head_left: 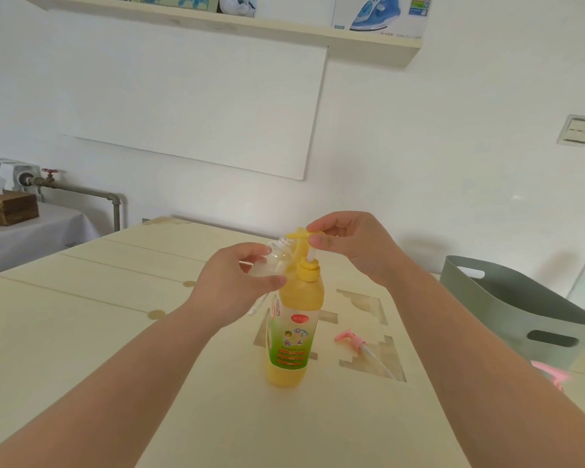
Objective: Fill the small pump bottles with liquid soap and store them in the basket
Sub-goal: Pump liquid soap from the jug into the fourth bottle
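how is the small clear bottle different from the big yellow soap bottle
The big yellow soap bottle stands upright on the table with its pump fitted; the small clear bottle is far smaller, tilted, without a pump and held in the left hand. Both look plastic.

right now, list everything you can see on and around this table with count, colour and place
soap bottle: one, yellow with green label, upright mid-table
small bottle: one, clear, tilted at the soap bottle's spout
pump head: one, pink with white tube, lying on the table right of the soap bottle
pink item: one, near the basket, partly hidden, cannot tell what
basket: one, grey-green, at the right
table: one, cream
tissue box: one, brown wood, far left
iron box: one, white and blue, on the wall shelf
left hand: grip round the small bottle
right hand: grip pinching the soap bottle's pump top
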{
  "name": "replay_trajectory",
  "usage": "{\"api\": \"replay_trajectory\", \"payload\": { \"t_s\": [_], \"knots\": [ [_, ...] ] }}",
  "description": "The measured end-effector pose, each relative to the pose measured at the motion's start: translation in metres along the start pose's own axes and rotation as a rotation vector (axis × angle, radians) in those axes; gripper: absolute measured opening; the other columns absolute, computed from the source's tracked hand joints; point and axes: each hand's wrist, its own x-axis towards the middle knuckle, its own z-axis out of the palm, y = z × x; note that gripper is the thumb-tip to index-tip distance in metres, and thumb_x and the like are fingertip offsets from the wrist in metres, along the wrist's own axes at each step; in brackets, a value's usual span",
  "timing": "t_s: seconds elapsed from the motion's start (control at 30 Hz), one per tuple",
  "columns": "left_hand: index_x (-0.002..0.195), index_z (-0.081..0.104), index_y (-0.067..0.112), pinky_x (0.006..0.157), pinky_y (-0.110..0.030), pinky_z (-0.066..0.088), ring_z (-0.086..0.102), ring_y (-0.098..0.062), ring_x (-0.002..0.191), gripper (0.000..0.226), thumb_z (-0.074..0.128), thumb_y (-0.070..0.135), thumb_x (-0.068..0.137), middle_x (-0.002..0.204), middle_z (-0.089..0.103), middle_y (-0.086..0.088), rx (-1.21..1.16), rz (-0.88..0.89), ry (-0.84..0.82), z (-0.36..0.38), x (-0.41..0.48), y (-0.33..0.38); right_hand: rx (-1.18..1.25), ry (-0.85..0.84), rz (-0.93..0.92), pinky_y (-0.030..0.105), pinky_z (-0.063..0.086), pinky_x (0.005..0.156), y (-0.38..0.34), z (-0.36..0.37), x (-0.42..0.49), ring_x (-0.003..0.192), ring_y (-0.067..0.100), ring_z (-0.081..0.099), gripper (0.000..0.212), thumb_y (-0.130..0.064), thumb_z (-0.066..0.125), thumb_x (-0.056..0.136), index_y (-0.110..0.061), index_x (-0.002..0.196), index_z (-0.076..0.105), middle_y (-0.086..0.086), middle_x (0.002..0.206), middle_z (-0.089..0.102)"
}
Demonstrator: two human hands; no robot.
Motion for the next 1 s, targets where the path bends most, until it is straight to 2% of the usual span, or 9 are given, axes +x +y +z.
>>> {"api": "replay_trajectory", "payload": {
  "t_s": [0.07,0.13,0.23,0.33,0.53,0.63,0.77,0.9,1.0],
  "knots": [
    [0.105,0.064,0.028,0.055,-0.015,0.043,0.059,-0.002,0.085,0.039,0.081,0.021,0.071,0.1,0.062,0.014,0.022,0.01,0.014,-0.002,0.003,0.0,-0.061,0.05,0.001,0.044,0.047,0.1,0.0,0.005,-0.001,0.098,0.033,0.065,0.017,-0.04,0.079,0.071,-0.025,0.078,0.077,0.012,0.093,0.073],
    [0.107,0.063,0.029,0.062,-0.017,0.045,0.058,-0.003,0.089,0.041,0.08,0.021,0.071,0.101,0.061,0.015,0.043,0.018,0.021,-0.002,0.005,-0.001,-0.056,0.099,0.017,0.045,0.047,0.098,0.004,0.009,-0.001,0.096,0.033,0.063,0.028,-0.049,0.073,0.071,-0.021,0.077,0.076,0.017,0.094,0.071],
    [0.109,0.064,0.027,0.071,-0.022,0.047,0.057,-0.004,0.091,0.043,0.081,0.021,0.07,0.101,0.062,0.015,0.051,0.031,0.04,-0.001,0.007,-0.005,0.032,0.141,0.023,0.033,0.05,0.084,0.012,0.017,-0.004,0.081,0.012,0.06,0.018,-0.026,0.068,0.087,-0.01,0.079,0.07,0.009,0.082,0.066],
    [0.109,0.065,0.026,0.076,-0.024,0.047,0.058,-0.004,0.091,0.044,0.081,0.021,0.069,0.102,0.062,0.014,0.055,0.039,0.058,0.003,0.007,-0.01,0.093,0.171,0.01,0.02,0.048,0.075,0.019,0.023,-0.008,0.076,0.01,0.057,0.015,-0.019,0.063,0.09,-0.008,0.08,0.067,0.007,0.081,0.063],
    [0.111,0.065,0.029,0.08,-0.027,0.048,0.057,-0.001,0.093,0.046,0.082,0.022,0.068,0.103,0.062,0.016,0.059,0.035,0.064,0.005,0.006,-0.018,0.132,0.195,0.0,0.028,0.047,0.077,0.026,0.031,-0.011,0.077,0.018,0.054,0.016,-0.016,0.065,0.089,-0.008,0.075,0.062,0.009,0.077,0.059],
    [0.109,0.064,0.031,0.077,-0.024,0.045,0.056,-0.001,0.093,0.045,0.081,0.023,0.069,0.102,0.061,0.017,0.074,0.032,0.066,0.002,0.003,-0.019,0.123,0.21,0.006,0.03,0.046,0.074,0.025,0.034,-0.011,0.077,0.02,0.051,0.02,-0.023,0.067,0.082,-0.006,0.076,0.061,0.011,0.078,0.055],
    [0.111,0.062,0.032,0.071,-0.018,0.04,0.052,-0.001,0.092,0.046,0.08,0.024,0.07,0.103,0.057,0.016,0.125,0.057,0.094,-0.004,-0.001,-0.012,0.018,0.21,0.015,0.025,0.043,0.07,0.015,0.033,-0.013,0.072,0.015,0.049,0.017,-0.011,0.064,0.09,-0.007,0.074,0.059,0.006,0.073,0.054],
    [0.114,0.062,0.03,0.074,-0.024,0.042,0.052,-0.002,0.092,0.047,0.079,0.026,0.071,0.101,0.056,0.015,0.161,0.108,0.123,-0.008,0.0,0.0,-0.024,0.257,-0.012,0.019,0.044,0.07,0.003,0.03,-0.01,0.071,0.009,0.053,0.015,-0.016,0.066,0.089,-0.012,0.074,0.065,0.0,0.073,0.06],
    [0.114,0.062,0.031,0.076,-0.023,0.042,0.051,-0.002,0.092,0.047,0.078,0.026,0.07,0.099,0.055,0.016,0.169,0.121,0.135,-0.01,0.002,0.004,-0.021,0.272,-0.022,0.023,0.046,0.074,0.0,0.031,-0.009,0.074,0.008,0.055,0.013,-0.018,0.065,0.089,-0.011,0.077,0.068,0.0,0.076,0.063]
  ]
}}
